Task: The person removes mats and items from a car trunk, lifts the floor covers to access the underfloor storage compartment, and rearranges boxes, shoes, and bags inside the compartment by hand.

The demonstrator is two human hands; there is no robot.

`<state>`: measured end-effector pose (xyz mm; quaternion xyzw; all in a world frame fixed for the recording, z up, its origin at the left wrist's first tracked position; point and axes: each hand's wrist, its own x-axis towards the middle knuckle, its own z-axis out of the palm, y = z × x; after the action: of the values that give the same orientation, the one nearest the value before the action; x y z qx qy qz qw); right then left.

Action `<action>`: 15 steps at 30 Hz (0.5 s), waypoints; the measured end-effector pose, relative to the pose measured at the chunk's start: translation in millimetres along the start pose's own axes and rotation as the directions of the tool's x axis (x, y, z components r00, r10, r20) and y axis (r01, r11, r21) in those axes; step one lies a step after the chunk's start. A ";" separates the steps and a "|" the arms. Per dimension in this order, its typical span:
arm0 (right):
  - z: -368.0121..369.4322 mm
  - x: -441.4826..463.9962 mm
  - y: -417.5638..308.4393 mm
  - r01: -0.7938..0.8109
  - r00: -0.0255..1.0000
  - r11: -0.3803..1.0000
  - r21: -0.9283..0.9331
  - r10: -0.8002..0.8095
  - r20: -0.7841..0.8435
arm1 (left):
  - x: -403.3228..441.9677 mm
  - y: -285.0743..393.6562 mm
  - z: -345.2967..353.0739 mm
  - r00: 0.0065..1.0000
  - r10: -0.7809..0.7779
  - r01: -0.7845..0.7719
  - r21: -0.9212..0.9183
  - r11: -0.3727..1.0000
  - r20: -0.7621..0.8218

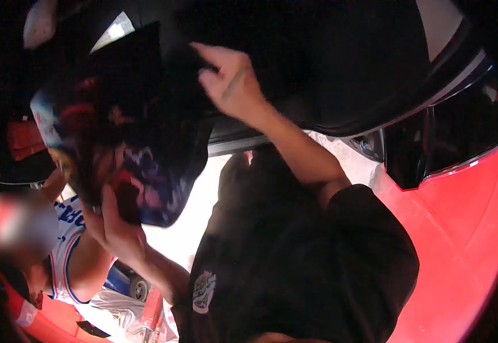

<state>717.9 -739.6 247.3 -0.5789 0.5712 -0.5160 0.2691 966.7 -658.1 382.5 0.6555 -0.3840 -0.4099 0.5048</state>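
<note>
L hand (pixel 116 226) at dk panel (pixel 154 186), grip unclear

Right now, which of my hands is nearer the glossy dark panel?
Left: left hand at the lower edge of the glossy dark panel; right hand farther off, toward its upper right.

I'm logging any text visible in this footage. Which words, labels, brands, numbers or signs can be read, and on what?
Nothing reads clearly.
Black shirt: pale print, too blurred.
White jersey: blue lettering, partly hidden, unreadable.
Dark glossy panel: blurred pale marks; cannot tell if lettering.
White patch, lower left: faint mark, unreadable.
</note>
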 end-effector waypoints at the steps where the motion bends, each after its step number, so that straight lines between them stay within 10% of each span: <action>1: 4.2 -6.5 -15.7 0.075 0.997 0.997 -0.013 -0.075 0.014 | 9.2 -5.8 10.0 1.000 0.013 -0.013 0.013 1.000 0.021; 8: 26.3 -26.6 -95.7 0.259 0.958 0.966 -0.003 -0.256 0.132 | 36.0 -7.7 58.3 0.968 -0.032 0.091 -0.228 0.969 0.250; 15: 54.2 -16.0 -135.0 0.408 0.900 0.912 0.035 -0.409 0.155 | 80.9 12.5 23.5 0.995 -0.083 0.092 -0.178 0.980 0.056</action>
<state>821.7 -712.3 346.8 -0.7247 0.4135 -0.5136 0.2001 973.6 -742.9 378.9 0.6135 -0.3281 -0.4804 0.5340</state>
